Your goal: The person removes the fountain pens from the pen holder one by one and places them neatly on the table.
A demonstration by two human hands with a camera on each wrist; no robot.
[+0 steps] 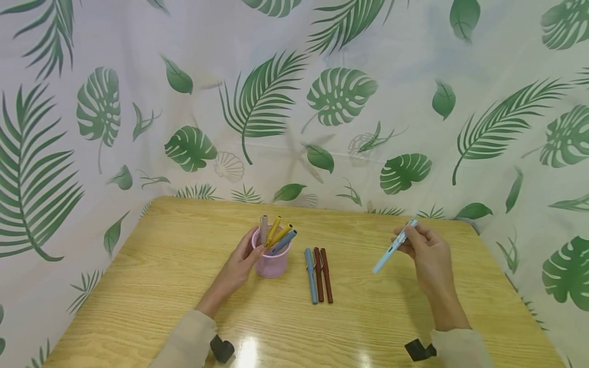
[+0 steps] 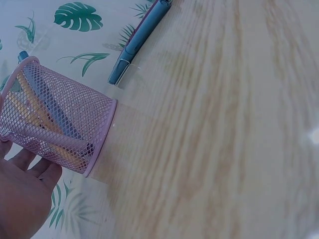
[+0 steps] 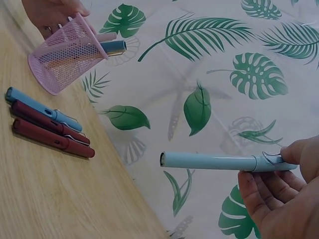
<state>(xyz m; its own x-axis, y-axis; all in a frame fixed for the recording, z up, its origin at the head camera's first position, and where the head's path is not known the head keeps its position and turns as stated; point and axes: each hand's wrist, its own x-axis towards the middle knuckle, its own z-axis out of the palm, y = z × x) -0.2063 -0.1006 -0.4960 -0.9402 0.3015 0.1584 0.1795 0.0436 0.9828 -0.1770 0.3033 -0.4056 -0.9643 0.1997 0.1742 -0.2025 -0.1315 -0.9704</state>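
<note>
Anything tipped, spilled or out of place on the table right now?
Nothing stands out. The pink mesh cup stands upright with its pens inside, steadied by the left hand; three pens lie side by side; the right hand holds a light blue pen.

Pink mesh cup, pale blue pen, blue pen beside two maroon pens, green leaf-print curtain, light wood-grain table.

Left hand at lower left, fingers straight, touching wall of pink mesh pen cup. Cup stands on wooden table; pens visible through mesh, colours blurred. Blue pen lies on table near cup, apart from it. Leaf-print cloth behind.
</note>
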